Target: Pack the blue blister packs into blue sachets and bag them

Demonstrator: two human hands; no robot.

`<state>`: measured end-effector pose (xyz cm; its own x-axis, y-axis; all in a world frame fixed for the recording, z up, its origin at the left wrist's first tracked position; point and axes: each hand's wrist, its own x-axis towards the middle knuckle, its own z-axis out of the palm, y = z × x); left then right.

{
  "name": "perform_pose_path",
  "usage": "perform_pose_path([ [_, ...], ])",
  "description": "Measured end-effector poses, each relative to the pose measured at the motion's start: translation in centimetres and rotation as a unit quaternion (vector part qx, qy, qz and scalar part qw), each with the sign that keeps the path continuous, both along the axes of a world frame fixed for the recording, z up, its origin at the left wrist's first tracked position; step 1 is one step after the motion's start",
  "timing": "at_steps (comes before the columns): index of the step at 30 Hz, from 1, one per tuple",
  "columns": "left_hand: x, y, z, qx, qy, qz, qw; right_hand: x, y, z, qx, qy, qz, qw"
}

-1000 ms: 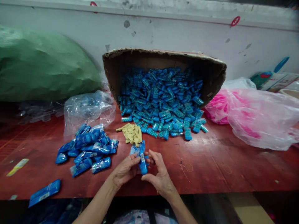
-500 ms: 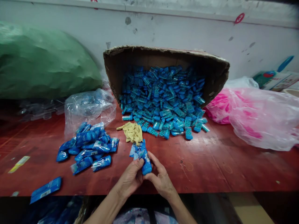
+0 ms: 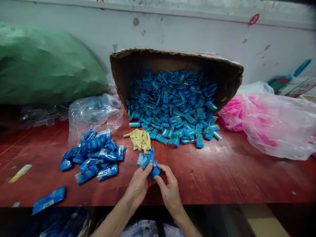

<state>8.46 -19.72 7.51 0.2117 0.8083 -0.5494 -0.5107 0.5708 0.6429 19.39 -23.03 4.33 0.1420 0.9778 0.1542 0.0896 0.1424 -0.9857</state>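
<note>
Both forearms are extended forward from the lower edge, converging toward the middle. The left hand (image 3: 138, 187) and right hand (image 3: 170, 192) are held close together, backs turned upward, fingers curled inward, and the fingertips are pinched together at the front.

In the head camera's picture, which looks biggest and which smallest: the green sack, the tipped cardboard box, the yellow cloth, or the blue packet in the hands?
1. Green sack, cut off at the left edge.
2. Cardboard box.
3. Yellow cloth.
4. Blue packet, though nearer the camera and partly hidden by both hands.
</note>
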Motion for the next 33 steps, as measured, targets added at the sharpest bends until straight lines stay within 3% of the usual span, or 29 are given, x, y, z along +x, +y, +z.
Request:
perform_pose_path([
  [3,0.1,0.0,-0.6,0.057,0.093,0.022,0.994,-0.7,-0.1,0.0,-0.008,0.023,-0.031,0.999],
  [7,-0.4,0.4,-1.5,0.119,0.208,0.055,0.969,-1.1,0.1,0.1,-0.068,0.172,-0.014,0.983],
  [13,-1.2,1.1,-2.0,0.148,0.220,0.074,0.961,-1.1,0.3,0.4,-0.096,0.265,0.025,0.959],
  [18,-0.6,0.9,-1.6,0.127,0.130,0.067,0.981,-1.3,0.0,-0.3,-0.087,0.248,-0.004,0.965],
  [22,-0.5,0.6,-0.8,0.037,0.041,-0.014,0.998,-0.7,-0.4,-0.3,-0.008,0.062,-0.010,0.998],
  [26,-1.3,0.7,-0.4,0.019,-0.022,-0.072,0.997,0.3,-0.4,0.1,0.074,-0.053,0.019,0.996],
  [29,-2.1,0.9,-0.5,0.011,-0.062,-0.109,0.992,1.0,0.0,0.3,0.060,-0.031,0.015,0.998],
  [33,-2.3,0.8,-0.9,0.020,-0.098,-0.146,0.984,1.5,0.6,0.3,-0.014,0.087,0.119,0.989],
])
